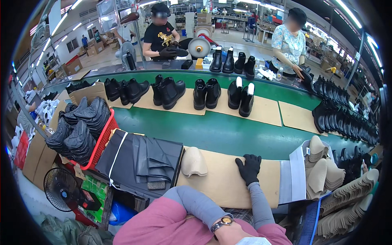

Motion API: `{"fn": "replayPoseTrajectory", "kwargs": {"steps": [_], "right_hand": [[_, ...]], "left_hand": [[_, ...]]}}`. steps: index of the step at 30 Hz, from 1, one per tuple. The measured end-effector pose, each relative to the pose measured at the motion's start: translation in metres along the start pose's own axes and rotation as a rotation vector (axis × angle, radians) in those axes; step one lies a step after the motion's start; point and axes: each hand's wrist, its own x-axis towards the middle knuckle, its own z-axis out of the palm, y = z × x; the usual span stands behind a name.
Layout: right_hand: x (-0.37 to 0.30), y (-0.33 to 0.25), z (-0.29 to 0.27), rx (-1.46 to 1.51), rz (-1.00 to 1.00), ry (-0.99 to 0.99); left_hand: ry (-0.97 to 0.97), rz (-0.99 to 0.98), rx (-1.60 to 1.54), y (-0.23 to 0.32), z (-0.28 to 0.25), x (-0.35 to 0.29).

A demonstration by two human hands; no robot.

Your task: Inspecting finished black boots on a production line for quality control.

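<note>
A: How do the hands stand?

B: Nearest, the left hand (229,235), bare, is drawn in toward the body at the lower edge, near a cut-off white thing (254,241); I can't tell how that grip is set. The right hand (248,169), in a black glove, lies back up on the cardboard (228,192), fingers spread, pinching nothing.

A: Which step is that?

B: Probably a pause between pieces. Taking one up would call for lifting the glove and shifting it sideways.

A: Where are the pieces?

B: One stack of tan pieces (194,162) rests left of the right grip, well apart from it, at the cardboard's left end. Others sit in a white box (297,175) to its right, not touching the glove.

A: Farther out?

B: A green tabletop (179,126), black boots (212,94) standing across it, then two people (290,43) beyond.
</note>
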Motion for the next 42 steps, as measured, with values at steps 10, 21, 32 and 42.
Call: {"fn": "replayPoseTrajectory", "kwargs": {"steps": [10,21,32,42], "right_hand": [[0.0006,-0.0001,0.0005,-0.005,-0.009,0.003],[0.0012,-0.0037,-0.0036,0.009,0.044,-0.054],[0.0015,-0.0037,-0.0057,0.019,0.059,-0.101],[0.0024,-0.0041,-0.0056,0.003,0.064,-0.111]], "left_hand": [[0.011,0.003,0.01,0.0062,-0.0002,-0.003],[0.019,-0.004,0.004,0.0084,-0.0016,-0.0058],[0.022,-0.01,0.004,0.0086,-0.0008,-0.0071],[0.031,-0.012,0.006,0.0078,-0.001,-0.0088]]}}
